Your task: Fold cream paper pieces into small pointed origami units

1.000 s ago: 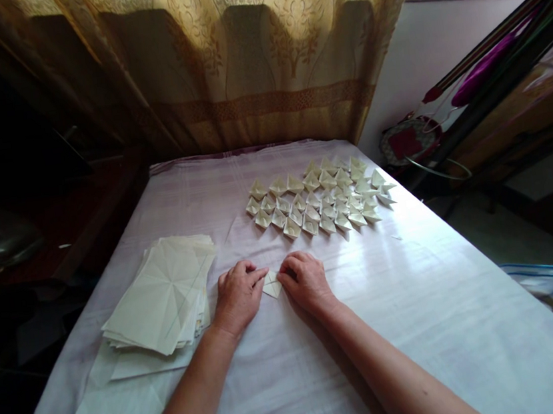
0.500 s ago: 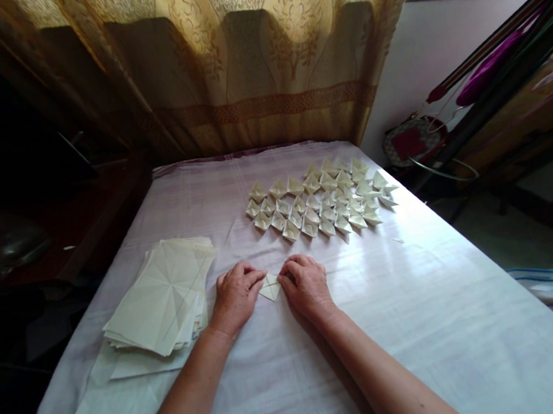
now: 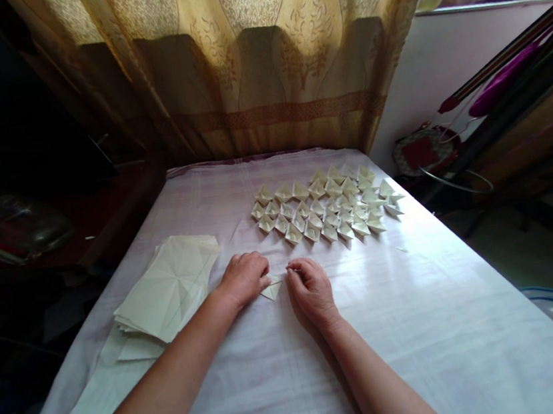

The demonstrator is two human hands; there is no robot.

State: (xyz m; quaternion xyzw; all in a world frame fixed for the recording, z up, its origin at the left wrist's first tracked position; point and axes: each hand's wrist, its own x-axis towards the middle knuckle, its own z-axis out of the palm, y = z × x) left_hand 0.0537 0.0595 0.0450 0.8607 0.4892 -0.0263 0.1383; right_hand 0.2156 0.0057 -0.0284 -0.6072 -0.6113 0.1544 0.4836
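Observation:
A small folded paper [image 3: 272, 290] lies on the cloth between my hands, its lower point towards me and creases showing on top. My left hand [image 3: 247, 278] is closed over its left side, fingers curled down and thumb tip on the paper. Part of the paper is hidden under those fingers. Just right of it, my right hand [image 3: 313, 290] rests on its side with fingers curled and thumb and fingertips drawn together. A narrow strip of cloth shows between those fingertips and the paper, and nothing is visible in them.
Several folded paper pieces [image 3: 327, 207] stand in rows at the back right. Left of my left hand lies a stack of creased paper sheets [image 3: 166, 291]. A light checked cloth [image 3: 405, 352] covers the table. Behind hangs a golden curtain [image 3: 259, 68]; a dark cluttered shelf borders the left.
My right fingertips have come off the paper's right corner. My left hand has turned and curled further over the left side. The whole view has shifted slightly.

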